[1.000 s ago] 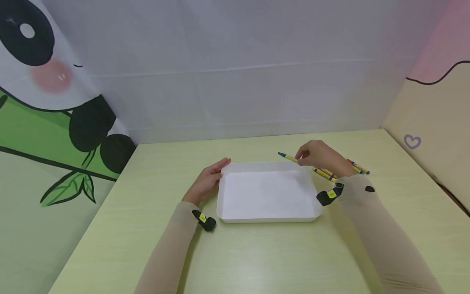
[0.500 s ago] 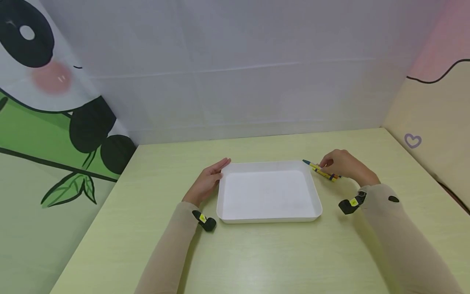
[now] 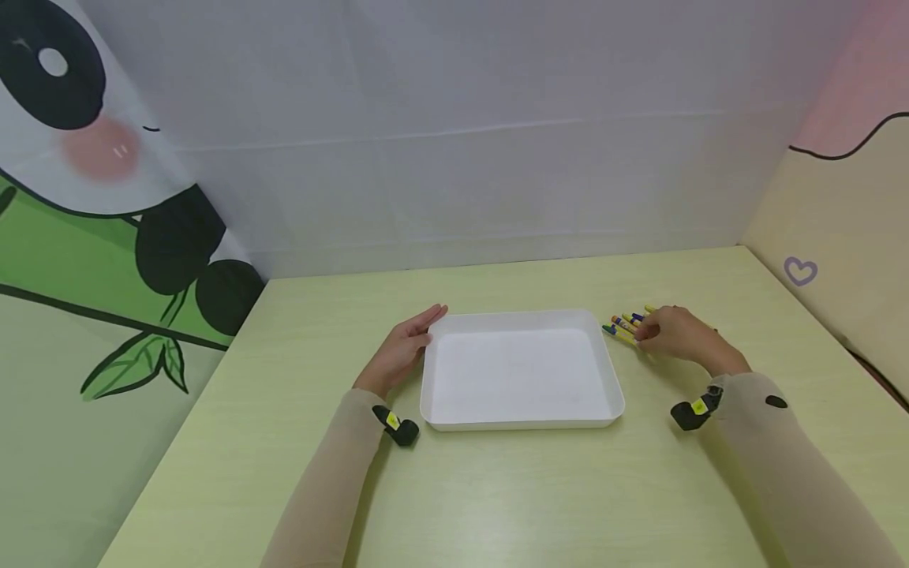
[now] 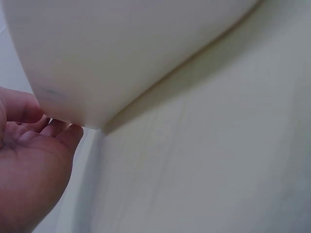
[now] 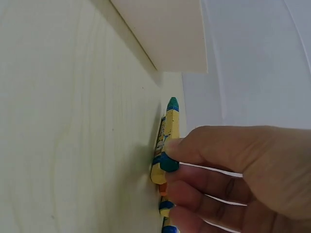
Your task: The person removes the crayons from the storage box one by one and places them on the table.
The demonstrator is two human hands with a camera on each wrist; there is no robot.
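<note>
My left hand holds the far left corner of the white tray; in the left wrist view the thumb and fingers meet around that corner of the tray wall. To the right of the tray, my right hand pinches a green crayon with a yellow wrapper between thumb and fingers, low over the table. Several other crayons in yellow wrappers lie close beside it, partly hidden by the hand. In the right wrist view an orange end shows under the fingers.
The pale wooden table spreads out in front of the tray. A light cloth wall rises behind it. Printed panels stand at the left and right, the right one bearing a purple heart.
My right hand has moved rightward, away from the tray's far right corner, carrying the green crayon to the other crayons. The left hand and the tray have stayed in place.
</note>
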